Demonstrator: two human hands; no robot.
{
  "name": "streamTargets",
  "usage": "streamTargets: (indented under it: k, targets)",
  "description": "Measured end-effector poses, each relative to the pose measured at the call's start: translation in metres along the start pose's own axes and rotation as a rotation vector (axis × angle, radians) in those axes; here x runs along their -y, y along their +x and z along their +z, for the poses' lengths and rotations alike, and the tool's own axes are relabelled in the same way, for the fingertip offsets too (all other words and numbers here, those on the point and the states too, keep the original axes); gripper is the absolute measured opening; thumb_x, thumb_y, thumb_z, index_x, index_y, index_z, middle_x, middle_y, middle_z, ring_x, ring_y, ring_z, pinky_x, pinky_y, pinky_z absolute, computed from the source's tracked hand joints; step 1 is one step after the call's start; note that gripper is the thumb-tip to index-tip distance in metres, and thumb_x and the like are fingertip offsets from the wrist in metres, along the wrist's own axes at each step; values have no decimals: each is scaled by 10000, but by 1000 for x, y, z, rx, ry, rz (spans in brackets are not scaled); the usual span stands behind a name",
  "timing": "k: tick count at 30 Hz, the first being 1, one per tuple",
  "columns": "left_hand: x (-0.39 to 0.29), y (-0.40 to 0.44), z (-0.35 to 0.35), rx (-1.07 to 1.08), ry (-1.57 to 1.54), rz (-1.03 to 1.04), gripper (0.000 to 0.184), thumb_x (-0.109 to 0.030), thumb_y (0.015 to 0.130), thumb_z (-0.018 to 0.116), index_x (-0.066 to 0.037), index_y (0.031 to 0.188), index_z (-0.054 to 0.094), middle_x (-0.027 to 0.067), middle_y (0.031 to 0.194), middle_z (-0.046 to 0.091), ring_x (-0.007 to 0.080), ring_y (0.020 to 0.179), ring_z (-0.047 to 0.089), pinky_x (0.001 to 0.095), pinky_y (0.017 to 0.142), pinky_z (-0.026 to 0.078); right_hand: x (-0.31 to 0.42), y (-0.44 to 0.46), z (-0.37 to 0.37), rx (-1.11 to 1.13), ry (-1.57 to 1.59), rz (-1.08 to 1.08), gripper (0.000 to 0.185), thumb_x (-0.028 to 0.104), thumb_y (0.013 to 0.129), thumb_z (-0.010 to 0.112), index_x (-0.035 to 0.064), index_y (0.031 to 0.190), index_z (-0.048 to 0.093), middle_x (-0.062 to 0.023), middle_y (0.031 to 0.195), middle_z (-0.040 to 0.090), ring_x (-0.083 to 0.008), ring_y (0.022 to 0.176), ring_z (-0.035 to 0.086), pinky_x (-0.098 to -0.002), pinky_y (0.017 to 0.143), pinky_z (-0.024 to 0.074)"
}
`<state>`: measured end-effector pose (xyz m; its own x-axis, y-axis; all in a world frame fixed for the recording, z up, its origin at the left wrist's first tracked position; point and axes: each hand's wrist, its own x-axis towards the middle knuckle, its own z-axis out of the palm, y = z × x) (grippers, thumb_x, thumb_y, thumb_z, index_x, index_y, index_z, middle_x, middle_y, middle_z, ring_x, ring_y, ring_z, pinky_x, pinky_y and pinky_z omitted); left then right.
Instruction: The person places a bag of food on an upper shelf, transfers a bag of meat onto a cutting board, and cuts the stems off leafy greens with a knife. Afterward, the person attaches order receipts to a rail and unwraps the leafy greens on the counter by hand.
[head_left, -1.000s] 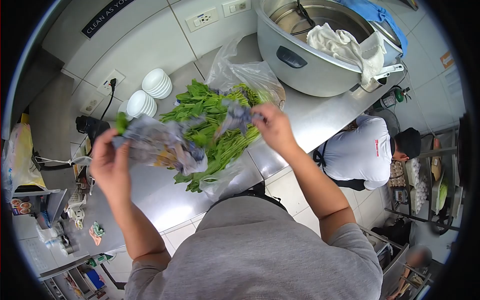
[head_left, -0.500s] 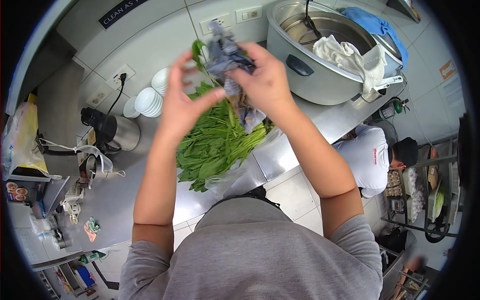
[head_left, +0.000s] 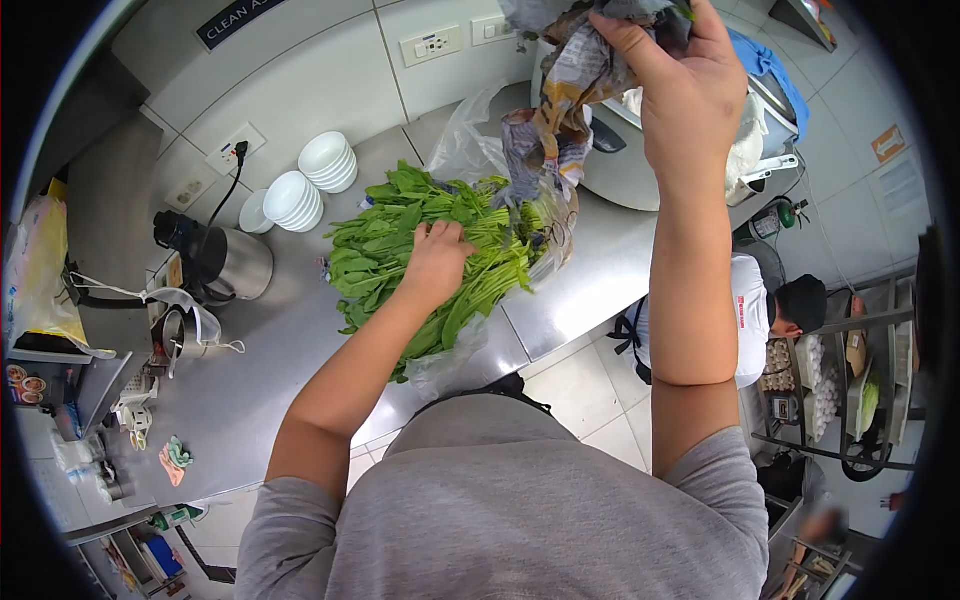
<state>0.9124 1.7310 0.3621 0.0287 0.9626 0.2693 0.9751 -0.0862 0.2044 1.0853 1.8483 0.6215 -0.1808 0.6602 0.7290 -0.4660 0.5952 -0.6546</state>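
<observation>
A pile of leafy greens [head_left: 375,250] lies on a clear plastic bag [head_left: 465,135] on the steel counter. My left hand [head_left: 438,262] rests on the middle of the pile, fingers curled into the leaves and stems; their tips are partly hidden. Raised at the top right, my right hand [head_left: 685,95] grips crumpled, wet-looking printed paper [head_left: 575,75]. The paper hangs down over the stem end of the greens and in front of the large pot.
Stacked white bowls [head_left: 292,200] stand behind the greens, beside a steel jug [head_left: 240,265]. A large metal pot [head_left: 615,170] is at the back right. Beyond the counter, a person in a white shirt [head_left: 748,300] stands near shelves [head_left: 840,370]. A cloth [head_left: 175,460] lies at left.
My right hand has lifted the crumpled paper up and to the right, away from my left hand. My left hand has come down onto the greens.
</observation>
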Motion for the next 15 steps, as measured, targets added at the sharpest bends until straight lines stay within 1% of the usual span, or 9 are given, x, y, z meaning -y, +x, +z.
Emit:
streamTargets:
  k: [1,2,5,7,9,11,12,13,15]
  targets:
    - [3,3,7,62,183,54,123,-90,747,665,-106,866,694,51,941,609,261,981,531,462,942,342,1,0,-2,3,-5,-18,338,-94,778,609,-28,1104,551,-55,975,643,-114,840,613,-233,756,493]
    - [5,7,7,58,180,57,123,-90,747,665,-106,866,694,51,941,609,261,981,531,462,942,342,0,-1,-5,4,-10,-20,338,-94,778,609,-28,1104,551,-55,975,643,-114,840,613,-233,756,493]
    - [15,16,-5,85,99,50,109,-91,732,676,-104,839,685,64,949,615,280,997,530,480,956,333,-10,-11,-19,31,-81,-52,315,-82,791,613,-15,1094,557,-45,976,640,-105,840,607,-227,743,488]
    - [13,23,-35,-24,-107,-24,100,-94,717,691,-98,815,674,73,975,621,284,1027,526,490,957,330,-14,-18,-31,-83,-186,-78,379,-35,766,698,-48,1117,558,-85,984,655,-122,856,627,-242,756,508]
    - [10,31,-56,-4,-165,-86,132,-101,706,704,-101,836,681,80,998,624,287,1063,522,497,1002,304,-9,-18,-33,-79,-153,-59,353,-22,787,676,-28,1123,567,-74,985,651,-117,890,615,-241,784,497]
    - [5,34,-67,159,43,-150,176,-132,740,687,-82,909,689,113,1082,605,299,1068,528,484,1027,289,3,-16,-23,-129,-126,9,289,-72,801,619,-5,1077,565,-33,976,638,-93,834,600,-219,732,480]
    - [0,37,-65,160,45,-145,176,-132,740,687,-82,909,689,113,1082,605,299,1068,528,484,1027,289,0,-14,-17,-109,-2,12,280,-68,800,626,-2,1066,569,-25,964,639,-83,828,597,-214,736,475]
    - [-10,41,-61,79,-241,-80,204,-161,750,696,-72,933,686,126,1098,598,297,1076,524,460,1027,303,7,-14,-12,-117,-37,85,269,-71,798,627,-4,1053,574,-25,945,640,-82,827,595,-209,735,472]
    - [-33,50,-52,-3,-522,-8,238,-190,760,704,-61,958,683,138,1114,592,295,1084,519,437,1026,317,7,-11,-6,-62,-135,15,266,-66,794,637,-6,1047,579,-27,937,645,-83,829,596,-216,738,476]
